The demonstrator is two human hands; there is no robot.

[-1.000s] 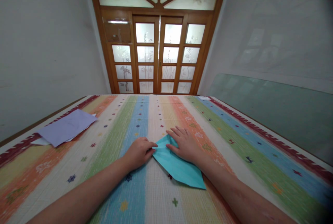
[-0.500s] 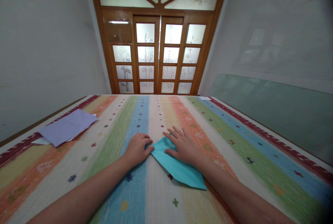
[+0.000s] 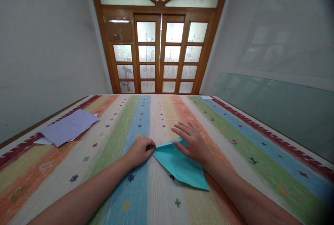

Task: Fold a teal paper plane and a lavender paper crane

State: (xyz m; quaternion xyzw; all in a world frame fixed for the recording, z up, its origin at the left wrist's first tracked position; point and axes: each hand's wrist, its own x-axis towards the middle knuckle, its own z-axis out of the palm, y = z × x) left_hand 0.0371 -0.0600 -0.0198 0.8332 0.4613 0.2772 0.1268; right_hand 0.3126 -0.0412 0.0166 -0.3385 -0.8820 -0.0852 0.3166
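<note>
The left hand (image 3: 141,152) pinched the tip of the folded turquoise paper (image 3: 180,167) just to its right; the right hand (image 3: 193,143), spread loosely, was over the far edge, contact unclear. Pinning that tip while pressing flat probably suited a crisp crease.

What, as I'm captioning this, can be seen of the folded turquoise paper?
The folded turquoise paper looks thin and matte, creased, with a narrow point at its left end, from which it widens towards the near right. It lies on the striped tablecloth. The left hand pinches the point; the open right hand covers part of its far side, contact unclear.
</note>
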